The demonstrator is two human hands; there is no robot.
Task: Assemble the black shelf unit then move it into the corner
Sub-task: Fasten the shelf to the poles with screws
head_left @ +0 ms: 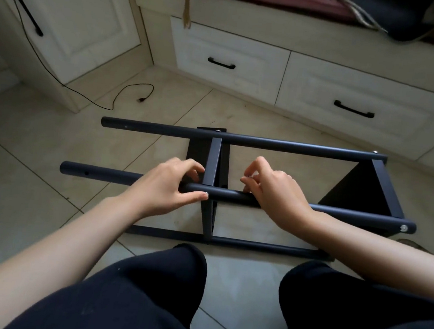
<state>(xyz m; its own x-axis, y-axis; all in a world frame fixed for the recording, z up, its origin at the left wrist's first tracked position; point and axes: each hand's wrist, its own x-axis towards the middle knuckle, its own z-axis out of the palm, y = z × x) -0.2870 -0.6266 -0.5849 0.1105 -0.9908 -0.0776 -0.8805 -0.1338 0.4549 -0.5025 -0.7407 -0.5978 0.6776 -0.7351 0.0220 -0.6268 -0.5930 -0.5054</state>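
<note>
The black shelf unit [293, 147] lies on its side on the tiled floor in front of my knees. Its round poles run left to right, with one shelf panel [213, 161] at the middle and another [361, 189] at the right end. My left hand [166, 185] grips the near upper pole [101, 174] beside the middle panel, thumb next to a silver screw head [206, 193]. My right hand [275, 190] rests over the same pole just right of that panel, fingers curled and pinching something small and hidden. A second screw [403, 227] sits in the pole's right end.
White drawers with black handles [221, 63] run along the back, under a cushioned bench. A white cabinet door [65, 11] stands at the left, with a black cable and plug [140, 99] trailing on the floor. My knees in black trousers [168, 294] fill the foreground.
</note>
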